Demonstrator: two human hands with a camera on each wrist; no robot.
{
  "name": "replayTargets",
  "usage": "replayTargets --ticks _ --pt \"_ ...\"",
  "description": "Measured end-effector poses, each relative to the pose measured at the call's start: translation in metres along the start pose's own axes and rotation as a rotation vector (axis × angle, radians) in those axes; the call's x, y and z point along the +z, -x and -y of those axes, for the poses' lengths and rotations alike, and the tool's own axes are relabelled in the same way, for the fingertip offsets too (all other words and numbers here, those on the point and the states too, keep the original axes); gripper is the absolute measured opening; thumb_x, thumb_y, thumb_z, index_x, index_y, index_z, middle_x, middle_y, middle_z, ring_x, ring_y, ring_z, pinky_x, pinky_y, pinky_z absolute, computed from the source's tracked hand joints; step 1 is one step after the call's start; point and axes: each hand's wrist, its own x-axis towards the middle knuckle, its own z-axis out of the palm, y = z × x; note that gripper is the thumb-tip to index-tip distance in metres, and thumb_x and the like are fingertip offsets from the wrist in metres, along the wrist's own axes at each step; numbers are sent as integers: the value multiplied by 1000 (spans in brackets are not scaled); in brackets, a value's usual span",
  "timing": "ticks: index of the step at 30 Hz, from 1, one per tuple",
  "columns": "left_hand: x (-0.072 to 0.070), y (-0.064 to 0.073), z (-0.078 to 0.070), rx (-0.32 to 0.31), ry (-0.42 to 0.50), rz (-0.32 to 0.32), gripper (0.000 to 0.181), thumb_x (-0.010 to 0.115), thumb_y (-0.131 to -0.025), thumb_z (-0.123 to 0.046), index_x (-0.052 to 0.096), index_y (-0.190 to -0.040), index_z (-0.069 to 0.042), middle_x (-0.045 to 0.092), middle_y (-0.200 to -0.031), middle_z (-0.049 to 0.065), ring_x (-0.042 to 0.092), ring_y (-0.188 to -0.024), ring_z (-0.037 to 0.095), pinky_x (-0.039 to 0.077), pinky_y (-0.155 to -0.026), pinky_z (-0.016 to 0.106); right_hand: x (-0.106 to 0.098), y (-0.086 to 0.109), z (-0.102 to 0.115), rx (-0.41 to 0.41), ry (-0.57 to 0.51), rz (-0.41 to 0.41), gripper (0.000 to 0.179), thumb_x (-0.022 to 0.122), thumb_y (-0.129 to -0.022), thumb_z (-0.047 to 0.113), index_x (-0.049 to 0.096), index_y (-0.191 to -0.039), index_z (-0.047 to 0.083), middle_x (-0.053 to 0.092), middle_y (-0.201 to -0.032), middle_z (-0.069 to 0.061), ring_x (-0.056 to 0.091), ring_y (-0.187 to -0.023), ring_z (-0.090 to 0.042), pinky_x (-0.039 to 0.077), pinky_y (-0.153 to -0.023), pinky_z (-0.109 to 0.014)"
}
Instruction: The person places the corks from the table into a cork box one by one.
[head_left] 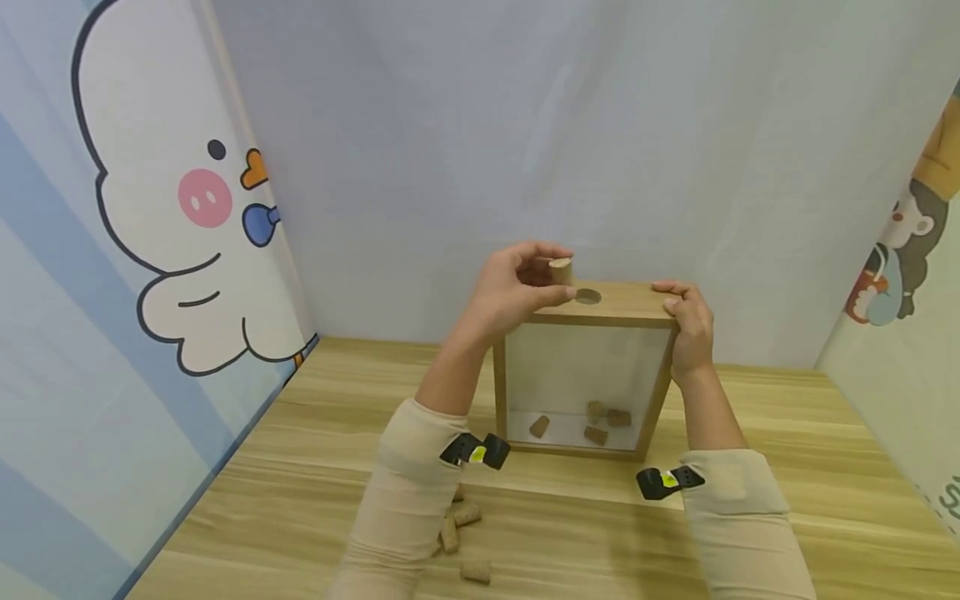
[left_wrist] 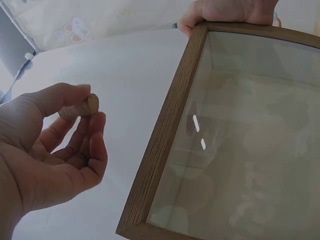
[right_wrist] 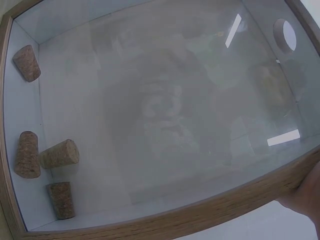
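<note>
- Far left: side curtain (head_left: 67,250) printed with a white bird (head_left: 172,167); its lower edge meets the table (head_left: 247,500).
- Left sleeve (head_left: 405,492) crosses the table, blocking part of a heap of loose corks (head_left: 448,535); one cork (head_left: 476,571) lies apart, nearer the wearer.
- Left hand (head_left: 517,279) up at the box top, pinching a held cork (head_left: 561,273) just left of the round hole (head_left: 588,297). Thumb and fingers hide the top's left end.
- Left wrist view adds the grip: thumb on one side, fingertips on the other, pale wall showing between held cork and frame.
- Box (head_left: 630,300) stands upright, wood frame, clear front. Four corks inside on its floor: left cork (head_left: 539,427) by itself, three grouped to the right.
- Right wrist view gives their tapered shape, plus the hole seen from inside; glare streaks the pane.
- Right hand (head_left: 690,329) holds the box's upper right corner, fingers over the top.
- Far right: another curtain (head_left: 892,400), printed figure (head_left: 903,242) on it.
</note>
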Motion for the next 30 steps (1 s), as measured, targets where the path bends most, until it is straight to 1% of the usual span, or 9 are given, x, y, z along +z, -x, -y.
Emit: replayTargets --ticks 3,7,11,14,18,20,23,27,30 --pt "5 -11 -3 -63 -31 22 36 72 -80 -6 66 -114 -17 60 -98 3 56 -89 17 48 -69 30 0 -1 -1 -1 -5 -1 30 38 -82 10 66 -90 17 54 -102 -5 46 -89 -20 31 -76 -34" --pt "13 -25 -3 -133 -62 21 33 71 -80 -7 67 -111 -18 60 -98 2 54 -90 17 45 -69 31 -1 -1 -1 -4 -10 -3 30 39 -82 10 66 -90 17 54 -102 -5 46 -90 -21 31 -77 -35" --pt "23 -38 1 -203 -59 11 37 75 -75 -6 66 -110 -14 62 -97 1 56 -91 17 47 -72 28 -2 -2 -2 -14 -8 -6 30 39 -81 10 67 -90 16 55 -102 -5 46 -90 -21 31 -76 -35" --pt "30 -45 7 -239 -11 -13 37 77 -72 -1 65 -106 -8 64 -92 4 60 -86 20 49 -71 27 -2 -2 -2 -18 -14 -7 30 39 -81 10 67 -90 16 55 -102 -5 46 -90 -21 31 -76 -35" --pt "35 -50 15 -262 12 -67 29 77 -70 3 64 -96 -5 65 -85 6 61 -79 21 50 -66 27 -2 -2 -3 -12 -17 -4 30 39 -81 10 67 -89 17 55 -102 -5 46 -89 -20 32 -76 -34" --pt "36 -50 18 -266 -3 -84 27 77 -71 3 64 -93 -6 65 -84 5 60 -76 20 50 -63 27 -2 -2 -2 -10 -12 -5 29 40 -81 10 67 -89 18 55 -102 -4 46 -89 -20 32 -76 -34" --pt "37 -50 19 -260 -29 -88 26 76 -72 1 64 -94 -7 64 -83 4 60 -75 20 50 -63 27 -2 -2 -1 -13 -5 -13 29 40 -81 11 67 -89 18 55 -102 -4 46 -89 -20 31 -76 -33" --pt "39 -50 20 -260 -39 -86 27 77 -73 -2 64 -95 -8 64 -85 4 60 -77 20 49 -64 27 -3 -3 -1 -16 -2 -13 30 40 -81 10 67 -89 18 56 -102 -4 46 -89 -20 31 -76 -33" --pt "40 -48 21 -264 -58 -84 28 78 -75 -9 63 -98 -10 63 -88 2 58 -81 18 49 -67 27 -3 -2 -2 -12 -3 -9 30 40 -81 9 67 -88 18 56 -101 -3 46 -89 -20 31 -76 -33"
